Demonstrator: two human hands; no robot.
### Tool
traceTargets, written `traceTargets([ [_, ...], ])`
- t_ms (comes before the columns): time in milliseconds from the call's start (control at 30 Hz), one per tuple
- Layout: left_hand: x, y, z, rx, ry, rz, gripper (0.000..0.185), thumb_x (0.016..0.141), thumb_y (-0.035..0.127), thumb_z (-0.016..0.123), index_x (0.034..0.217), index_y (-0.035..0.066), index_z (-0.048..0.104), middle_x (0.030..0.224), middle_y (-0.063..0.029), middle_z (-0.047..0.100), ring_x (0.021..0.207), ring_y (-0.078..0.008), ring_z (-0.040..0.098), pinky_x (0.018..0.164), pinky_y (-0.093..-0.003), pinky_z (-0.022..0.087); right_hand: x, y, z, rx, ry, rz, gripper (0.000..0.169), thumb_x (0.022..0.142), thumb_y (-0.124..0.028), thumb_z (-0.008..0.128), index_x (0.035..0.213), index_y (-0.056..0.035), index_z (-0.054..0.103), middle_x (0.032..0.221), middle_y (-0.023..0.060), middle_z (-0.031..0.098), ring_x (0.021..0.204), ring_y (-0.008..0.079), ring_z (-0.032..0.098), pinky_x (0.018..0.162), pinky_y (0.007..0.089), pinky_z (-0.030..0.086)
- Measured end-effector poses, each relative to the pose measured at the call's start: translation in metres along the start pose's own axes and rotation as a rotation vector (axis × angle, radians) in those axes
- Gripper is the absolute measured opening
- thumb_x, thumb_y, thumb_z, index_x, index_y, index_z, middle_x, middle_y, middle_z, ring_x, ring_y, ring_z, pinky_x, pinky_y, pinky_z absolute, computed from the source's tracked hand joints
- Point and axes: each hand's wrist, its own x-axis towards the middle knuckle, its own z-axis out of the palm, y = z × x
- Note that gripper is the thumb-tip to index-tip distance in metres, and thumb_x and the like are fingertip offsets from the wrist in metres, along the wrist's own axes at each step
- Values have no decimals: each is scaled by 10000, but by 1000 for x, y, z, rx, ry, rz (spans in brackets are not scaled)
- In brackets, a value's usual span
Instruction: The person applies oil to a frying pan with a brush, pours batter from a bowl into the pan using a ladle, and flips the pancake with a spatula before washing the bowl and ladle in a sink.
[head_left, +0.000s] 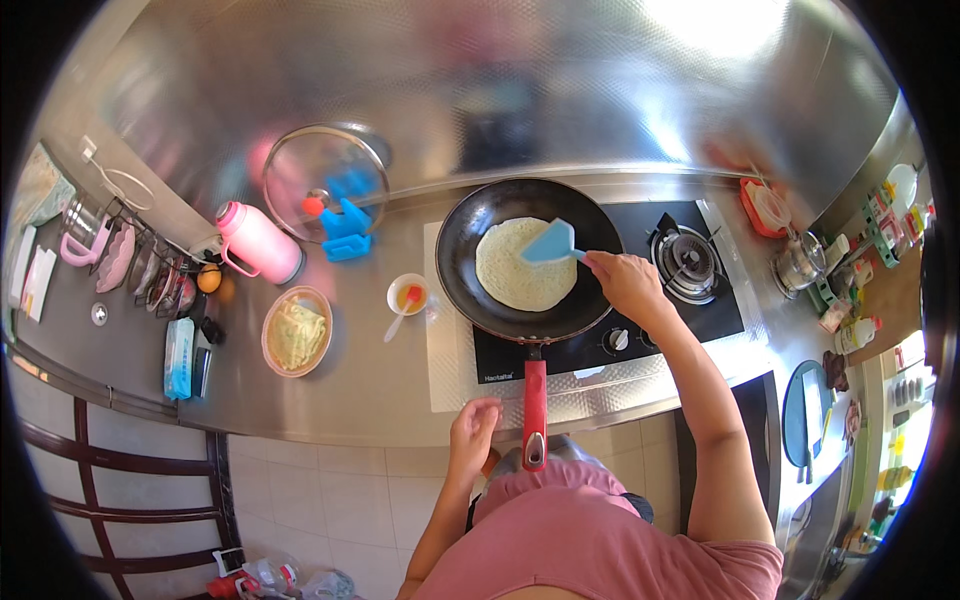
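My right hand (626, 289) grips the handle of a light-blue spatula (551, 241). The spatula's broad blade lies over the upper right part of a thin round pancake (517, 281). That pancake, pale and flecked, rests inside a black frying pan (457, 277) on the left side of the gas hob. The pan's red handle (535, 397) points towards my body. Just left of this handle, apart from it, my left hand (474, 435) hovers by the counter's front edge, empty with loosely bent fingers.
Left of the hob stand a small white bowl (395, 283) with a red-tipped brush (409, 304) and a bowl of folded pancakes (300, 330). Behind are a pink thermos (259, 244) and a glass lid (289, 169) in a blue stand (346, 232). A bare burner (684, 259) is at right.
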Motion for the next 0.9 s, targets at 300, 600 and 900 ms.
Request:
traceTargets([
  [300,0,-1,1,8,3,30,206,925,152,556,1055,-7,562,970,-56,606,906,-117,581,802,-247,477,15,-11,39,-24,-132,-79,218,890,-245,516,1037,-171,658,743,161,643,705,374,621,630,450,498],
  [600,-2,5,4,-4,41,38,179,926,129,540,1028,-16,566,935,-55,601,857,-120,564,802,-257,450,11,-28,28,56,-195,-69,221,875,-303,545,970,-174,698,738,151,648,701,354,627,651,449,501],
  [900,1,-4,1,-9,9,50,194,930,139,543,1055,-9,562,968,-53,609,888,-107,580,801,-244,475,13,-17,20,118,-185,-33,191,848,-258,573,976,-199,702,806,146,658,755,328,635,685,435,503],
])
